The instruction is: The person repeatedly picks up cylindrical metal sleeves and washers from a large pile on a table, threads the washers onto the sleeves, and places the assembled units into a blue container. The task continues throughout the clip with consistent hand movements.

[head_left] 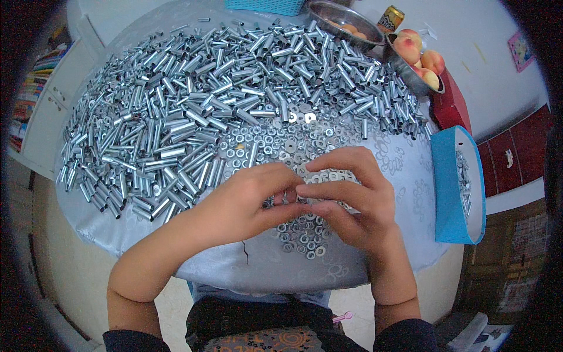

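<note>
My left hand [255, 193] and my right hand [363, 196] meet over the middle of the round table. The fingers of my left hand are curled and point right, thumb tip close to my right thumb. My right hand arches from the other side, its fingers bent and their tips drawn in toward the left fingertips. Anything small pinched between them is hidden by the fingers. Beneath and around both hands lie many loose metal washers and nuts [308, 237]. Beyond them and to the left spreads a large heap of short silvery metal tubes [193, 111].
A blue fabric bin [448, 188] with metal pieces stands at the right edge. Peaches [431, 60] fill a bowl at the back right, beside a metal bowl [372, 41], a can [391, 19] and a red box [450, 105]. A turquoise basket [264, 6] sits at the far edge.
</note>
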`<action>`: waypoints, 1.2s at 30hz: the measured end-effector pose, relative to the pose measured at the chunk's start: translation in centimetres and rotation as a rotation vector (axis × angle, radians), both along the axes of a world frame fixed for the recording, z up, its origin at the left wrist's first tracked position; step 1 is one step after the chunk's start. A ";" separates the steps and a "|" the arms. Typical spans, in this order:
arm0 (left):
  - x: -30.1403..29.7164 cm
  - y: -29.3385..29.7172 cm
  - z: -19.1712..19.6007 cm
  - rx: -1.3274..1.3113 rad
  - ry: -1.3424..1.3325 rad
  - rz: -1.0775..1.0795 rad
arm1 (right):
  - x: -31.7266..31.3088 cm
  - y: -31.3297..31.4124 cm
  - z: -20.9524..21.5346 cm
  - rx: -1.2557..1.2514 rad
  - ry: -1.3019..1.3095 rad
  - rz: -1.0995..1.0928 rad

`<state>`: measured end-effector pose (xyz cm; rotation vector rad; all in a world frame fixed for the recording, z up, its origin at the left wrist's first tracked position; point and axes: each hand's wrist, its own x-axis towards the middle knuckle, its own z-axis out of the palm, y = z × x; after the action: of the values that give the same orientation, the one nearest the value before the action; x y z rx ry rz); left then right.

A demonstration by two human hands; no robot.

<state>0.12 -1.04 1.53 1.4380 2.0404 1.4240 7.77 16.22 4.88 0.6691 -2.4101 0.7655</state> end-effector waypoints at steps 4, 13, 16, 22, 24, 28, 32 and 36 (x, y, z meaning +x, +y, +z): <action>0.1 0.2 -0.2 -0.017 -0.070 -0.037 | 0.1 0.2 -0.4 -0.009 -0.050 -0.043; 0.0 0.2 -0.2 -0.077 0.037 -0.012 | -0.1 0.5 -1.4 0.036 -0.114 0.020; 0.1 0.1 0.2 -0.117 0.057 0.009 | 0.0 0.5 -1.6 0.023 -0.134 0.008; -0.1 -0.2 0.7 -0.050 -0.001 0.052 | -0.1 0.4 -0.9 0.102 -0.103 0.054; -0.2 -0.1 0.5 -0.007 -0.016 0.061 | 0.2 0.4 -0.3 0.079 -0.112 0.038; 0.1 0.2 0.1 0.041 -0.084 0.097 | 0.2 0.8 0.1 0.064 -0.134 0.017; -0.2 0.1 0.9 0.054 -0.582 0.156 | 0.0 2.1 0.3 -0.025 -0.110 -0.218; -1.6 -0.1 0.3 0.145 -0.874 0.147 | -0.7 4.9 -1.7 0.130 -0.255 -0.290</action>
<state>-1.44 -1.11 1.84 0.5147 1.4992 1.8429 7.04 21.13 3.13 0.2694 -2.7274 0.6060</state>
